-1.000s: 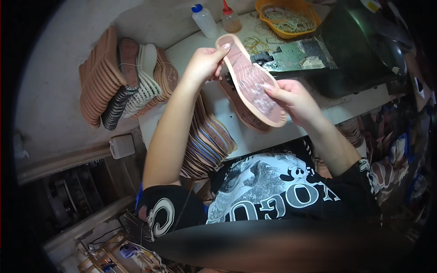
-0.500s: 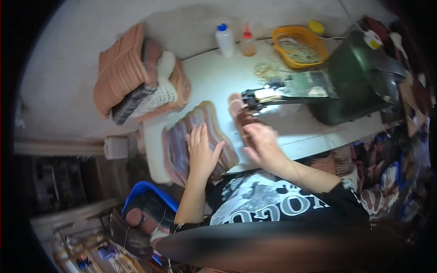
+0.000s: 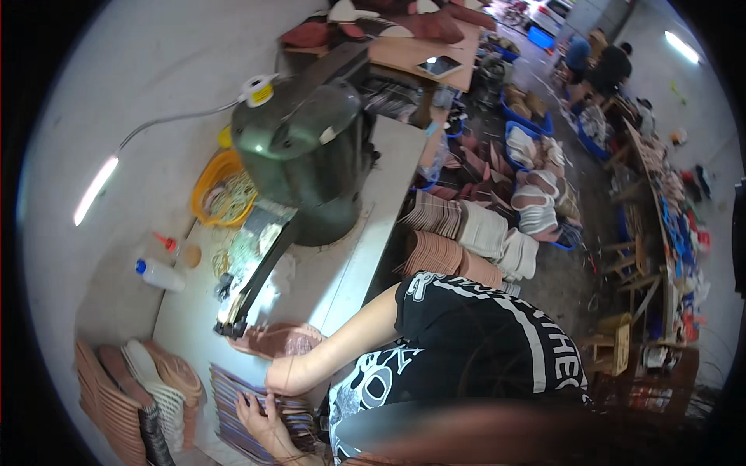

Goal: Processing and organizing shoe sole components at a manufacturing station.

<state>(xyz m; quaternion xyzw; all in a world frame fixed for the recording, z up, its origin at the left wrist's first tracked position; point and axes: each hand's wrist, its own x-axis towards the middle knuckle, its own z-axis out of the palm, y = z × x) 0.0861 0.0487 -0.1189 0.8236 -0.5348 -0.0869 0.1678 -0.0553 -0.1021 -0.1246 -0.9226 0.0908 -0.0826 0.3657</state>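
- Yellow basket (image 3: 203, 186) on the table (image 3: 342, 264) holds tangled cord.
- Right hand (image 3: 289, 374) fingers rest on a brown sole (image 3: 273, 339).
- Left hand (image 3: 260, 412) fingers spread flat on striped insoles (image 3: 233, 396).

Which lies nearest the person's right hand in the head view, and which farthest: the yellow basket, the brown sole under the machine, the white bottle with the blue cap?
From the right hand:
1. Brown sole, just above it.
2. White bottle, up-left on the table.
3. Yellow basket, farthest, beside the green machine.

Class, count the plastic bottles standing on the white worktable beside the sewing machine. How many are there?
2: a clear bottle with a blue cap at the table's far-left edge, and a smaller red-tipped bottle just beyond it. Others may be hidden behind the machine.
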